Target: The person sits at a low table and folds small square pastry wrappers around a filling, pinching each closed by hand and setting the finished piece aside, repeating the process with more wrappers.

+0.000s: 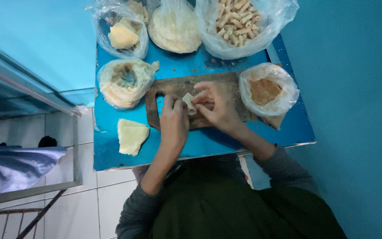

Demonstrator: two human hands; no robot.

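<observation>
Both my hands, left hand (173, 120) and right hand (216, 106), pinch one pale wrapper (190, 102) together over the wooden board (177, 88); crumb bag (267, 90) just right.

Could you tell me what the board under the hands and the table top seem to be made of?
The cutting board looks like bare, unvarnished wood: dull brown, worn, dusted with crumbs, with a cut-out handle. The table top looks like a hard sheet painted or coated glossy blue, possibly metal, as its front edge shines silvery. The left hand and right hand pinch a pale wrapper, seemingly thin dough.
</observation>
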